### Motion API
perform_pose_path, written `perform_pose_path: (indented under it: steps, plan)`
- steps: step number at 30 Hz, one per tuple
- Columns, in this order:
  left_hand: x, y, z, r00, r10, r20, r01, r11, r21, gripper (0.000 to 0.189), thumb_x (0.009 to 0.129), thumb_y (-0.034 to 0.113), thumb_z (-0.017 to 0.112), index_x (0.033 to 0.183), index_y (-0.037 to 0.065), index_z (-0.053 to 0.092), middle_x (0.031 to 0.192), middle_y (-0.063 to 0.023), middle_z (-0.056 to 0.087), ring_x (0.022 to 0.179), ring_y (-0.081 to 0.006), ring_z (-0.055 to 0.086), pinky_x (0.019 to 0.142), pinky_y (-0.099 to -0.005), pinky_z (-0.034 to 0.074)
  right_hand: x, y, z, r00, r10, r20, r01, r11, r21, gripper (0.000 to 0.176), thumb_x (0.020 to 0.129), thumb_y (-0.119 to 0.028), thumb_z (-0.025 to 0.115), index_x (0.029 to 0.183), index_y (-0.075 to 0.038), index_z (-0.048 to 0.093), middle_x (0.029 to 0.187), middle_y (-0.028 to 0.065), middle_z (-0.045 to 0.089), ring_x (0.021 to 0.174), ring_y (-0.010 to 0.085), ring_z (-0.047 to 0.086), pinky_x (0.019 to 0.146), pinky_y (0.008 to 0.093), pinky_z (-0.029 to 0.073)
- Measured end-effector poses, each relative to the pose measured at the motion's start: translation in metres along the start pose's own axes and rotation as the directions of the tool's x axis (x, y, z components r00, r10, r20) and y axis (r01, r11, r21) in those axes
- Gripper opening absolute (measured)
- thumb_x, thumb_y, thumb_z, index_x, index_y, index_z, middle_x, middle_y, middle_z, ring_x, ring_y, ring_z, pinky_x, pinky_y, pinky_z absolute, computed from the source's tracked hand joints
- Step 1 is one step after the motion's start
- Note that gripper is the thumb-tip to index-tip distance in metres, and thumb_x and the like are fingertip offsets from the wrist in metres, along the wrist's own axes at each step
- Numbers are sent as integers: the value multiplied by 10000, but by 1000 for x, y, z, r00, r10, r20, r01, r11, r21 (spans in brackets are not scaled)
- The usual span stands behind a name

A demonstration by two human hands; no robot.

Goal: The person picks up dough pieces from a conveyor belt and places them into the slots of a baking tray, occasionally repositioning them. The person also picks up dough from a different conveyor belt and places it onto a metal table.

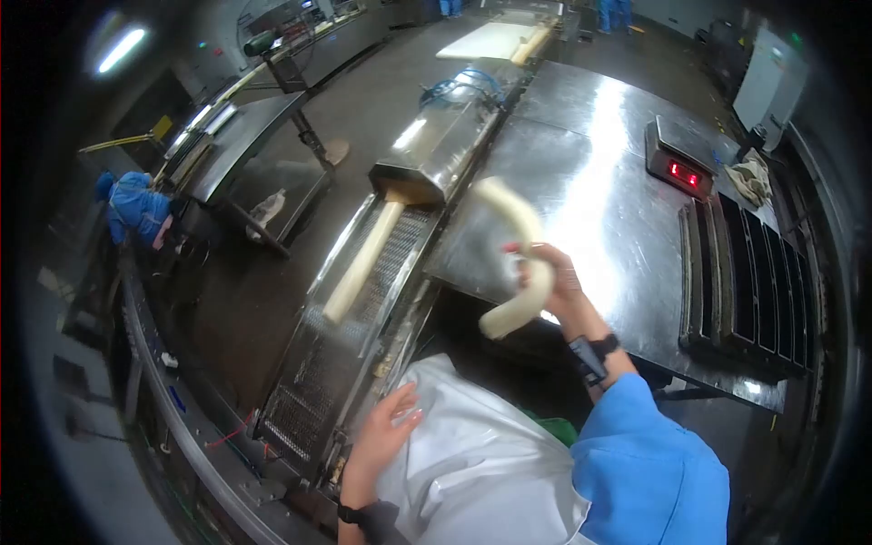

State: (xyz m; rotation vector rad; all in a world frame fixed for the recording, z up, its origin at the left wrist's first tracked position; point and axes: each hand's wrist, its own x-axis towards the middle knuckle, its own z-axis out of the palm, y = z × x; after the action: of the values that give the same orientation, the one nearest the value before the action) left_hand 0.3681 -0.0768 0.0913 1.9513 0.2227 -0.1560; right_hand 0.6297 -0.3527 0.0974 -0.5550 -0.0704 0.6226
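A pale dough roll (510,211) is gripped at its middle by my right hand (556,280), above the near edge of the steel table (554,154). Both its ends bend down and to the left, and it is slightly blurred. My left hand (383,438) rests by the front of my white apron (472,436), fingers loosely bent and apart, with nothing in them. Ahead of that hand, a second dough roll (363,263) lies lengthwise on the mesh conveyor belt (295,404). Its far end meets the mouth of a steel housing (434,150).
On the table's right stand a scale (679,163) with red digits and a row of dark baking pans (745,282). A cloth (750,177) lies behind them. A sheet of dough (486,41) is farther up the line. A person in blue (141,209) bends at far left.
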Motion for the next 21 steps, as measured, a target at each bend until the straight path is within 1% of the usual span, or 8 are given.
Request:
perform_pose_path:
  steps: [2, 3, 5, 7, 10, 13, 17, 21]
  plan:
    - [-1, -7, -6, 996, -70, -56, 66, 995, -76, 489, 874, 48, 671, 1338, 4, 522, 1179, -156, 652, 1060, -209, 632, 919, -319, 498, -27, -33, -22, 878, -349, -328, 294, 933, -208, 356, 826, -193, 665, 1076, 56, 614, 708, 73, 594, 572, 131, 580, 538, 223, 508]
    - [0, -6, -10, 997, -66, -46, 62, 995, -77, 489, 874, 48, 671, 1338, 4, 522, 1179, -156, 652, 1060, -209, 632, 919, -319, 498, -34, -54, -73, 842, -371, -390, 243, 908, -341, 377, 815, -201, 694, 1112, 15, 608, 854, 128, 641, 647, 162, 621, 600, 257, 536]
    - [-1, -8, -17, 960, -237, -150, 214, 964, -156, 459, 881, 25, 648, 1324, -1, 533, 1166, -157, 656, 1044, -181, 631, 912, -305, 498, -56, -71, -155, 513, -757, -405, 225, 573, -788, 437, 794, -199, 709, 1158, 8, 582, 974, 177, 652, 782, 239, 652, 709, 350, 555]
    - [-1, -27, -26, 966, -203, -158, 176, 970, -168, 453, 888, 20, 630, 1327, -18, 525, 1162, -158, 657, 1039, -174, 628, 906, -294, 495, -73, -84, -184, 157, -928, -339, -561, 199, -804, 583, 774, -200, 707, 1261, 40, 492, 1140, 232, 597, 1024, 345, 612, 866, 443, 506]
    - [-4, -37, -36, 931, -293, -217, 267, 953, -141, 456, 901, 36, 613, 1340, -31, 512, 1163, -161, 651, 1034, -186, 622, 903, -282, 485, -86, -97, -170, 2, -989, -149, -840, 79, -536, 677, 775, -177, 666, 1348, 61, 394, 1318, 277, 468, 1211, 411, 492, 1012, 462, 410]
    - [-11, -62, -45, 912, -312, -267, 271, 945, -182, 461, 901, 32, 616, 1347, -21, 510, 1166, -158, 645, 1023, -174, 620, 900, -278, 485, -72, -126, -192, 114, -942, -316, -710, 146, -689, 806, 756, -145, 646, 1434, 80, 273, 1457, 306, 291, 1317, 467, 351, 1130, 434, 294]
    - [-16, -69, -53, 881, -334, -336, 282, 939, -194, 461, 899, 26, 622, 1344, -21, 512, 1163, -155, 642, 1007, -157, 618, 893, -264, 484, -2, -144, -202, 269, -896, -355, -625, 118, -771, 857, 757, -135, 629, 1484, 48, 214, 1527, 312, 196, 1423, 400, 256, 1167, 389, 255]
    - [-18, -67, -60, 839, -316, -444, 254, 947, -196, 425, 892, 17, 626, 1308, -18, 545, 1151, -142, 642, 996, -146, 617, 881, -252, 482, 83, -140, -201, 534, -820, -204, -599, -197, -776, 839, 772, -138, 627, 1500, -22, 226, 1536, 317, 157, 1301, 452, 427, 1071, 409, 401]
